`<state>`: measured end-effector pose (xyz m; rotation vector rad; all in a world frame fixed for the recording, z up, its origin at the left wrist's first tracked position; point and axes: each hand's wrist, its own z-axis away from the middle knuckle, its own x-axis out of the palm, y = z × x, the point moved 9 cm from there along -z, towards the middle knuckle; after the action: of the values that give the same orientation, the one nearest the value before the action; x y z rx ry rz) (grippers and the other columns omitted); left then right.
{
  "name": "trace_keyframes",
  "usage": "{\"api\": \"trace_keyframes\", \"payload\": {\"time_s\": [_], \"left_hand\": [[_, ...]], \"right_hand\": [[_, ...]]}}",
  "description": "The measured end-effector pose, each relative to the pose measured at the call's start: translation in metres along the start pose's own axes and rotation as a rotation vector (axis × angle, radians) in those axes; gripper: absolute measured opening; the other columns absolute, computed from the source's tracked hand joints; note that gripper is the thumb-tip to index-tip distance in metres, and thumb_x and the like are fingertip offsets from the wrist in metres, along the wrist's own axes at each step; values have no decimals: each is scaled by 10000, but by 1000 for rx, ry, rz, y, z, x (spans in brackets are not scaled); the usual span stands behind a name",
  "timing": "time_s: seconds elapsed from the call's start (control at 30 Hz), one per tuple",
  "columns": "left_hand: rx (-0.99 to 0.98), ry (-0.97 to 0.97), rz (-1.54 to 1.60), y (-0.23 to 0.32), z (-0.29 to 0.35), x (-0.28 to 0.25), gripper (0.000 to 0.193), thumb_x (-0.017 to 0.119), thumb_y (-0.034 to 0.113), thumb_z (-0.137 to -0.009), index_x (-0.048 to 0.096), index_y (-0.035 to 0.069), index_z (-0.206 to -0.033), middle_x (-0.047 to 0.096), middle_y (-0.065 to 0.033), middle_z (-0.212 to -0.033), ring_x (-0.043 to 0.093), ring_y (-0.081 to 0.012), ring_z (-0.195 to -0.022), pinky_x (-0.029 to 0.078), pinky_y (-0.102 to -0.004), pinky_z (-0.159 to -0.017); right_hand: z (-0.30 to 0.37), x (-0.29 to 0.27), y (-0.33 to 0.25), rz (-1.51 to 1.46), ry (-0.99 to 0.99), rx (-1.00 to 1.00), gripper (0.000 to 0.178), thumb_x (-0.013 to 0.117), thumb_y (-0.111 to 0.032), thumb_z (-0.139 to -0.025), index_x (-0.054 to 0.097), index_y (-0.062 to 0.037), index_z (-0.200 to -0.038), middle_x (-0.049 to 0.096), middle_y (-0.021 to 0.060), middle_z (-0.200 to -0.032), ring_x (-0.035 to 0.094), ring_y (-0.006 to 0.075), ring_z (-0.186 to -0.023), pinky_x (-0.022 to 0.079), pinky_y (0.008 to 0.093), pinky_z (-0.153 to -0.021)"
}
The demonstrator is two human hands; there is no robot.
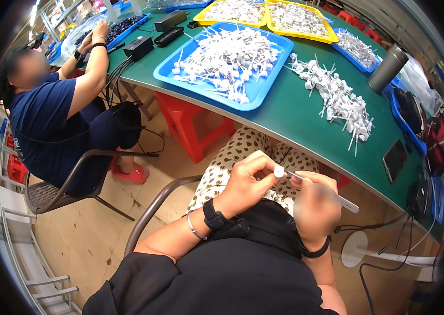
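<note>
Above my lap, my left hand [245, 184] pinches a small white round plastic part [279, 171] between thumb and fingertips. My right hand [317, 207], partly blurred, is closed around a slim tool with a pale handle [349, 205] and a thin dark metal tip. That tip points at the white part and seems to meet its edge; whether it touches, I cannot tell. Ahead on the table, a blue tray [161, 73] is heaped with similar white parts that have thin stems. To its right a loose pile of white parts [337, 100] lies on the green tabletop [285, 118].
Two yellow trays [306, 34] of white parts stand at the back. A grey flask [388, 68] and a phone [394, 160] are on the right. A red stool [193, 126] is under the table. At left a co-worker [59, 110] sits handling dark pieces.
</note>
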<state>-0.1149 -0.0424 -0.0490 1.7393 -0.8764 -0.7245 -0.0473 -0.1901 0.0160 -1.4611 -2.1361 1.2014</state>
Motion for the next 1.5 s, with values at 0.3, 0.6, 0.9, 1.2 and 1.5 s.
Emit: {"api": "trace_keyframes", "payload": {"time_s": [0.3,0.6,0.9,1.2,1.5], "left_hand": [[7,11,74,-2,1,2,57,727,30,-884,686,2,-911,597,-30,-858,584,-75,-673,476,-236,-589],[3,12,81,-4,3,3,62,727,30,-882,686,2,-919,599,-35,-869,582,-78,-679,473,-239,-592],[-8,-34,44,-4,3,4,44,716,-11,-894,690,-13,-929,625,-40,-943,612,-62,-759,501,-212,-622],[-31,-53,42,-7,4,6,55,721,-2,-898,683,-20,-932,623,-39,-942,624,-69,-767,516,-214,-639],[-18,-14,64,-8,4,5,54,729,30,-879,685,10,-902,561,-15,-823,551,-70,-662,451,-241,-574]], "right_hand": [[3,9,11,-78,-25,46,129,670,-6,-944,648,51,-1056,709,140,-1012,705,199,-862,569,286,-756],[3,11,13,-82,-38,49,101,659,0,-952,652,42,-1043,718,131,-990,703,187,-843,566,279,-737],[3,12,15,-89,-31,78,90,656,-10,-957,656,42,-1030,717,121,-969,695,174,-822,559,276,-719],[4,12,18,-124,-19,112,65,645,-7,-963,655,35,-1011,719,116,-956,693,169,-796,550,272,-688],[3,12,16,-83,-42,76,60,658,-4,-953,664,36,-998,713,110,-950,679,161,-777,535,264,-667]]}}
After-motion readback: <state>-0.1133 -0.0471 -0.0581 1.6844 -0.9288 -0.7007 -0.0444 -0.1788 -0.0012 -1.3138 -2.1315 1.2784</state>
